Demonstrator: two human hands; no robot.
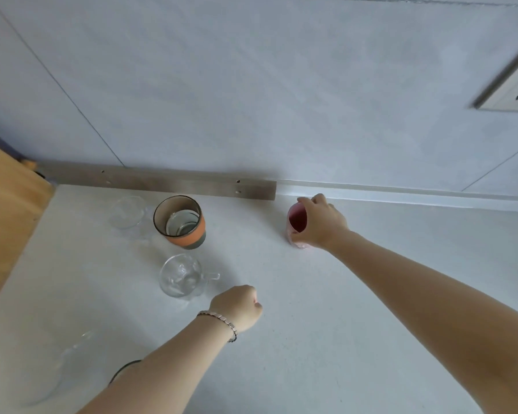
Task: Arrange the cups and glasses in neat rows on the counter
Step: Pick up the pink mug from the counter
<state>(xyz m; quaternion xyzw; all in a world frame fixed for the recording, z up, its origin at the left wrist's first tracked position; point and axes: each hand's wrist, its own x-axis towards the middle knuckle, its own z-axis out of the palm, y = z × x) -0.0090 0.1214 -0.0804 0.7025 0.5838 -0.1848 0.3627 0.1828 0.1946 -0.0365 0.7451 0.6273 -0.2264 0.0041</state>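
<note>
My right hand [322,222] grips a pink translucent cup [296,222] that stands on the white counter [281,339] near the back wall. My left hand [237,307] is curled into a fist above the counter and holds nothing. An orange and grey cup [181,224] stands at the back left with a clear glass inside it. Left of it sits a small clear glass [126,212]. A clear glass mug [181,276] with a handle stands just in front of the orange cup. A tall clear glass [60,366] is at the near left, blurred.
A wooden board [6,222] borders the counter on the left. A grey strip [162,182] runs along the wall base. A wall socket [515,88] is at the upper right. A dark rim [123,369] shows beside my left forearm.
</note>
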